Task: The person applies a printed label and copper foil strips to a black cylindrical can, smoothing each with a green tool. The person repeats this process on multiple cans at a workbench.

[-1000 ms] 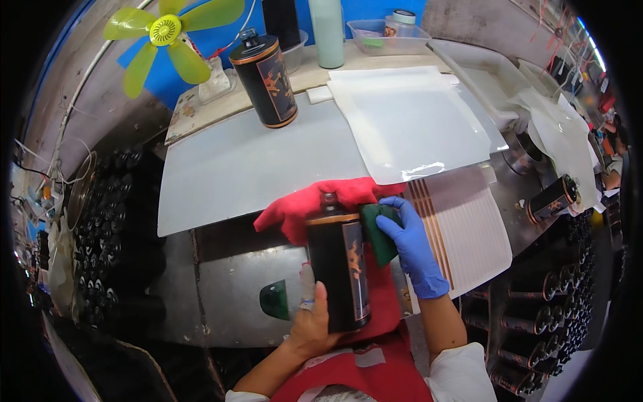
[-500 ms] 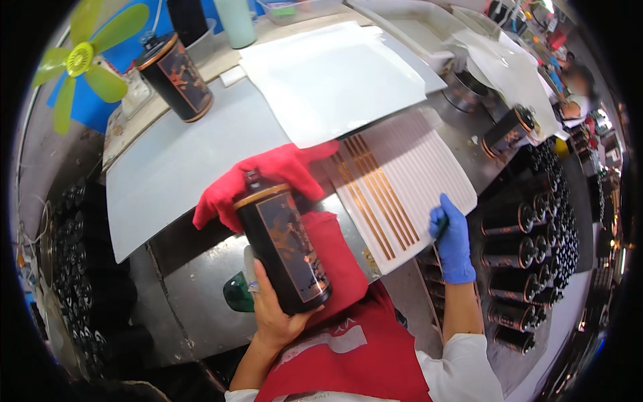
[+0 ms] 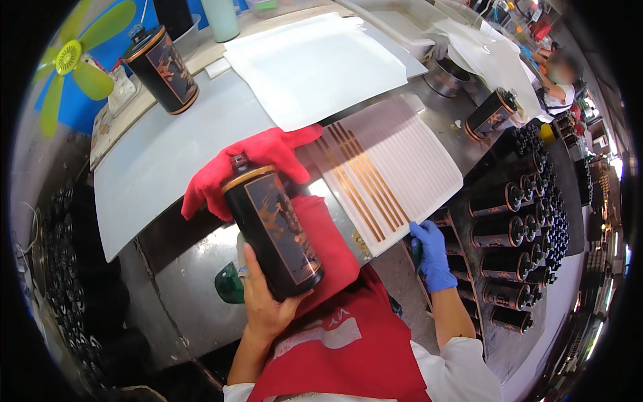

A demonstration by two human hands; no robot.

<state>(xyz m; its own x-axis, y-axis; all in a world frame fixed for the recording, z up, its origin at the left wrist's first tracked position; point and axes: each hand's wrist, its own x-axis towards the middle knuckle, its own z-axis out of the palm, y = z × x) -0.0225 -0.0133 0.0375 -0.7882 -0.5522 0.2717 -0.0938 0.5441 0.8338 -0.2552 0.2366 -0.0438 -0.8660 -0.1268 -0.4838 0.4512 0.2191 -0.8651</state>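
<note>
The left hand (image 3: 268,305), bare, was clamped around the lower part of a black bottle (image 3: 271,231) with a copper-coloured shoulder ring and a dark panel of copper-toned decoration. The bottle was tilted, its neck pointing away from the person and a little to the left, above the metal worktop (image 3: 201,321). Behind its neck lay a crumpled red cloth (image 3: 251,154), and another red cloth (image 3: 328,251) was on its right side.

The right hand (image 3: 432,254), in a blue glove, was closed on a dark green piece (image 3: 416,254), of which the fingers hid the most part. It was at the near corner of a white ribbed sheet (image 3: 429,154); whether it touched this corner, I cannot tell. On the sheet were several narrow copper-coloured strips (image 3: 368,177).

A second green piece (image 3: 230,283) lay on the metal, to the left of the held bottle. Farther away, a similar decorated bottle (image 3: 161,70) stood near the yellow-green fan (image 3: 68,58), and white sheets (image 3: 315,70) lay in the middle.
</note>
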